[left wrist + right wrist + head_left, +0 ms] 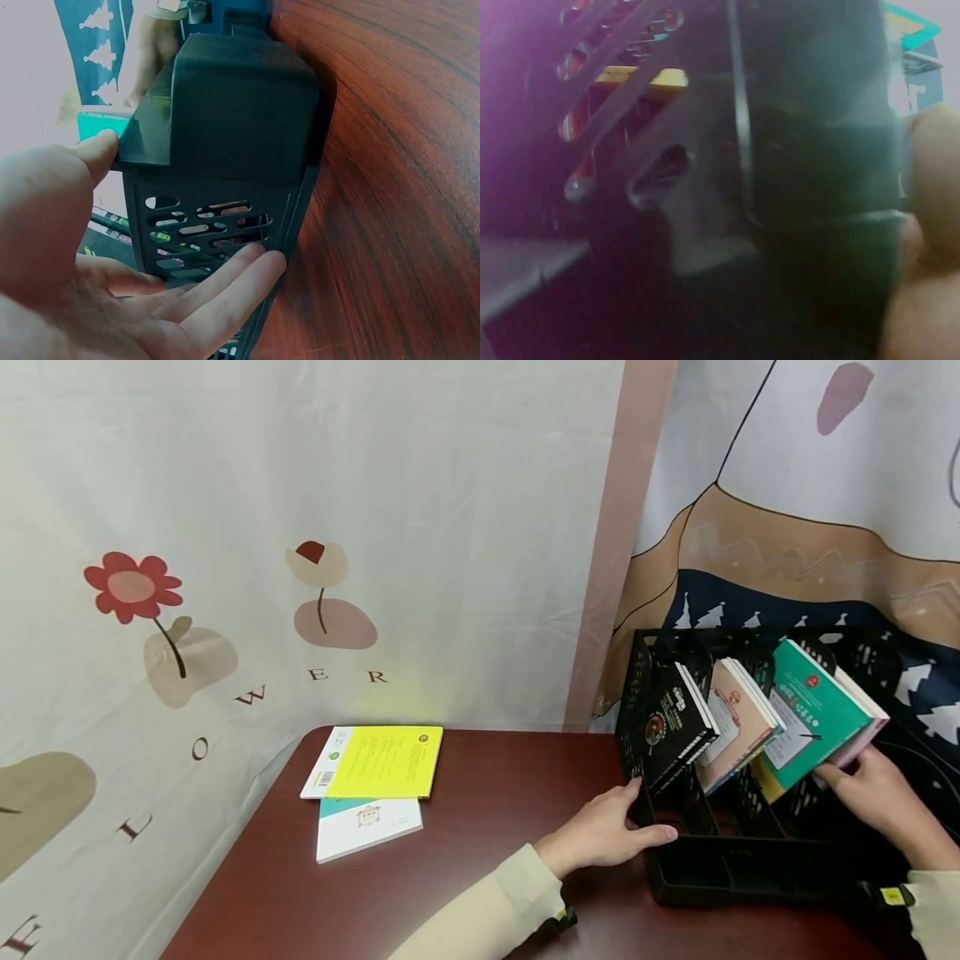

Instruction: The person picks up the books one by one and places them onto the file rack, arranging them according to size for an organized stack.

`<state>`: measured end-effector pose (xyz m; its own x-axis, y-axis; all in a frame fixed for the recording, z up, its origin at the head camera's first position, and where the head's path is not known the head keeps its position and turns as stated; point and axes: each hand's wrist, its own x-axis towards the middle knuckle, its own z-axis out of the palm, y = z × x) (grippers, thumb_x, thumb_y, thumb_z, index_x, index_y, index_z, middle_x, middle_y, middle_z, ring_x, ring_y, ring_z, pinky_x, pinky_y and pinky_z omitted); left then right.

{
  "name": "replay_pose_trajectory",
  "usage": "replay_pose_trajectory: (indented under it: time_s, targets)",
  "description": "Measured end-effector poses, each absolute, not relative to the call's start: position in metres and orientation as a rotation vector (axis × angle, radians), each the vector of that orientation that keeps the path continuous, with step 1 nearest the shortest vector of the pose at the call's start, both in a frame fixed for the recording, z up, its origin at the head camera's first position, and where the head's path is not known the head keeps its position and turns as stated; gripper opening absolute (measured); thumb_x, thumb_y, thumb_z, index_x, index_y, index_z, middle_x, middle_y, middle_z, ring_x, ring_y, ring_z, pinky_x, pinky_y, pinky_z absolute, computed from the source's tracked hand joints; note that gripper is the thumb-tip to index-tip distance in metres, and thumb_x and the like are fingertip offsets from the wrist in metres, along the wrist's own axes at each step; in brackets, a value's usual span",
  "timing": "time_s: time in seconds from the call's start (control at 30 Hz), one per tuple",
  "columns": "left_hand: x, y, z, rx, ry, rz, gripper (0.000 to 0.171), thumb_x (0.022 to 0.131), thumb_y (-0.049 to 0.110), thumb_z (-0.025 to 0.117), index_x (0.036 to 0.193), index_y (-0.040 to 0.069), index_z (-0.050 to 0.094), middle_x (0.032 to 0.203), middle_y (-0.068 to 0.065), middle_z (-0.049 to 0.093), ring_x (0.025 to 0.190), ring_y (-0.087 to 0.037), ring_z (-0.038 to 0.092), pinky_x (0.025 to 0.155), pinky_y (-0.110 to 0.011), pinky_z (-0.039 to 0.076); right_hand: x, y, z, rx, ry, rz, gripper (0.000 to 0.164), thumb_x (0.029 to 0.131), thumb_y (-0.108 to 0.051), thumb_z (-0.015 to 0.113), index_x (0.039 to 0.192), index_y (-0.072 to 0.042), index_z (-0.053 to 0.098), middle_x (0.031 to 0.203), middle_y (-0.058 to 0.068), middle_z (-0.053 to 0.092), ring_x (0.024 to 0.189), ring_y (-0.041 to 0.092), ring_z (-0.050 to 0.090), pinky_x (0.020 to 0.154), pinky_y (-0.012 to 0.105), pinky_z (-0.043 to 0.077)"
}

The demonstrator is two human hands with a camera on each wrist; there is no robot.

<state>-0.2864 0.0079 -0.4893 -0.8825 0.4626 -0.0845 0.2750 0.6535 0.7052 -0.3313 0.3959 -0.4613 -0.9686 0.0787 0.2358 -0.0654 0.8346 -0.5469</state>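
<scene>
A black book organizer [757,881] with slotted dividers stands at the table's right end. My left hand [611,831] touches its left side, thumb at the front edge and fingers along the slotted side wall [217,225]. Leaning in its compartments are a black book [675,727], a pink-beige book [731,718] and a green book [813,710] with a white label. Behind the green one leans a pale pink book [862,735]. My right hand [888,797] pinches the pink book's lower front edge; its other fingers are hidden. A black panel fills most of the right wrist view.
On the brown table [510,793], left of the organizer, lie a yellow-and-white book [386,760] and, partly under it, a white-and-teal book [367,831]. A printed cloth [450,527] hangs behind the table. Dark patterned cloth shows behind the organizer.
</scene>
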Motion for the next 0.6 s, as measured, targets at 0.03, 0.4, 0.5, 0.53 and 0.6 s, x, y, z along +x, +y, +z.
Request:
replay_pose_trajectory:
  time_s: [0.03, 0.4, 0.5, 0.53, 0.6]
  targets:
    - [-0.286, 0.007, -0.489, 0.602, 2.621, 1.052, 0.096, 0.092, 0.076, 0.057, 0.168, 0.023, 0.03, 0.167, -0.006, 0.044, 0.139, -0.014, 0.056, 0.115, -0.038, 0.047, -0.328, 0.394, -0.46, -0.035, -2.778, 0.807, 0.051, 0.101, -0.015, 0.063, 0.136, 0.019, 0.047, 0.118, 0.049, 0.059, 0.084, 0.045, 0.062, 0.073, 0.063, 0.047]
    - [-0.288, -0.022, -0.481, 0.677, 2.611, 1.239, 0.065, 0.101, 0.063, 0.055, 0.154, 0.025, 0.055, 0.155, 0.003, 0.058, 0.102, 0.001, 0.069, 0.09, -0.029, 0.058, -0.285, 0.376, -0.451, -0.206, -2.304, 0.823, 0.032, 0.1, -0.007, 0.055, 0.111, 0.018, 0.07, 0.059, -0.018, 0.067, 0.054, -0.018, 0.047, 0.05, 0.014, 0.042]
    - [-0.288, -0.033, -0.481, 0.657, 2.603, 1.304, 0.056, 0.102, 0.06, 0.056, 0.147, 0.028, 0.062, 0.148, 0.006, 0.063, 0.106, -0.002, 0.068, 0.087, -0.029, 0.058, -0.276, 0.364, -0.446, -0.159, -2.189, 0.876, 0.027, 0.098, -0.007, 0.056, 0.101, 0.014, 0.073, 0.061, -0.051, 0.039, 0.051, -0.028, 0.038, 0.046, 0.006, 0.034]
    - [-0.288, -0.037, -0.481, 0.646, 2.597, 1.326, 0.054, 0.102, 0.06, 0.056, 0.146, 0.029, 0.063, 0.146, 0.007, 0.064, 0.106, -0.002, 0.068, 0.086, -0.029, 0.058, -0.273, 0.357, -0.444, -0.123, -2.181, 0.846, 0.025, 0.098, -0.007, 0.058, 0.099, 0.011, 0.075, 0.057, -0.045, 0.045, 0.051, -0.028, 0.038, 0.046, 0.008, 0.034]
    - [-0.289, -0.045, -0.482, 0.623, 2.597, 1.366, 0.05, 0.102, 0.058, 0.057, 0.143, 0.03, 0.065, 0.144, 0.008, 0.065, 0.107, -0.003, 0.068, 0.088, -0.03, 0.058, -0.266, 0.342, -0.441, -0.047, -2.19, 0.758, 0.02, 0.096, -0.01, 0.064, 0.094, 0.004, 0.079, 0.051, -0.031, 0.055, 0.052, -0.028, 0.038, 0.047, 0.014, 0.035]
